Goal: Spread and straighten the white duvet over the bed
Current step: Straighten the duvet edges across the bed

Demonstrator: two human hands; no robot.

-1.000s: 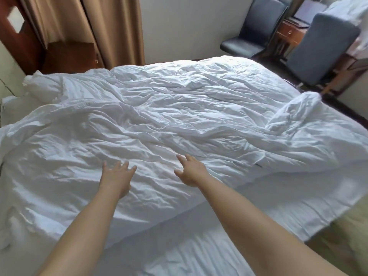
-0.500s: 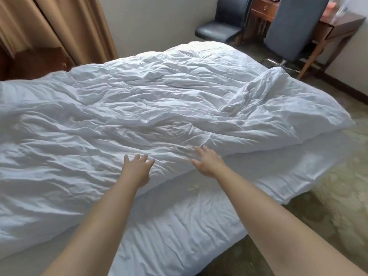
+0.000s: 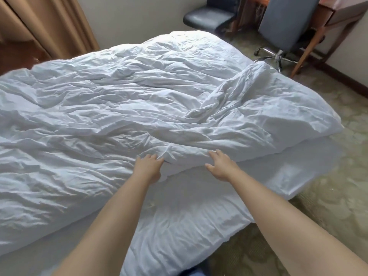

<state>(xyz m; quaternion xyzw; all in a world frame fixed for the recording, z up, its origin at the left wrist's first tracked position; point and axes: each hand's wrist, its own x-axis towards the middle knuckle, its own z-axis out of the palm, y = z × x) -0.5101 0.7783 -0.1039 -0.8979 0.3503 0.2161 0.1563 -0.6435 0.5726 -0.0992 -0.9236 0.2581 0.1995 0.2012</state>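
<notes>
The crumpled white duvet point(image 3: 139, 108) covers most of the bed, its near edge lying short of the mattress side, so the white bed sheet point(image 3: 179, 222) shows below it. One duvet corner point(image 3: 256, 74) is folded back at the far right. My left hand point(image 3: 148, 168) is at the near edge, fingers curled into a raised fold of the fabric. My right hand point(image 3: 221, 166) lies just to its right, with straight fingers on top of the same edge and the thumb spread beside it.
Tan curtains point(image 3: 59, 22) hang at the back left. A dark chair point(image 3: 209, 17), a grey swivel chair point(image 3: 286, 22) and a wooden desk point(image 3: 338, 14) stand beyond the bed's far right corner. Patterned carpet point(image 3: 328, 186) runs along the right side.
My view has swung right along the bed. Both hands moved right along the duvet's near edge, and the left hand's fingers have curled into the fabric.
</notes>
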